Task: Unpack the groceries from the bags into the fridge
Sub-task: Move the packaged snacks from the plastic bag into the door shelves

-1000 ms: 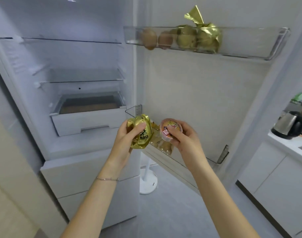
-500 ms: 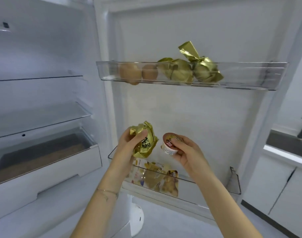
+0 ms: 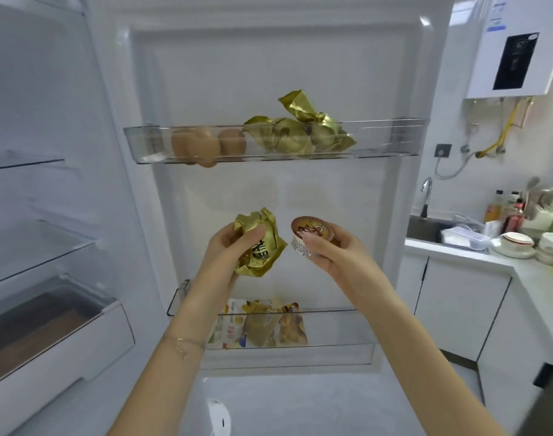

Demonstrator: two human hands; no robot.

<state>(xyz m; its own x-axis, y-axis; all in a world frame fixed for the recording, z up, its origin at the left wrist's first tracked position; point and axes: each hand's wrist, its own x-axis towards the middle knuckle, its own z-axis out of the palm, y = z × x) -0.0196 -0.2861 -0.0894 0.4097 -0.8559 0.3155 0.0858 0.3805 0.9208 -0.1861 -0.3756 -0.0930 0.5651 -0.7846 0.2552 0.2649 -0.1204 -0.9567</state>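
My left hand [image 3: 229, 247] grips a crumpled gold foil packet [image 3: 262, 247] in front of the open fridge door. My right hand [image 3: 331, 250] holds a small round cup with a brown lid [image 3: 311, 232]. Both are raised between the two door bins. The upper door bin [image 3: 385, 143] holds brown eggs [image 3: 202, 144] at its left and gold foil packets [image 3: 300, 133] in the middle. The lower door bin [image 3: 341, 328] holds several snack packets [image 3: 262, 324] at its left end.
The fridge interior at left has glass shelves [image 3: 39, 250] and a white drawer [image 3: 61, 350]. A counter [image 3: 501, 262] with a sink, tap, bottles and bowls stands at right. A white water heater [image 3: 501, 48] hangs on the wall above.
Both hands have risen from beside the lower door bin to mid-door height, still holding the packet and cup. My view has tilted upward toward the door.
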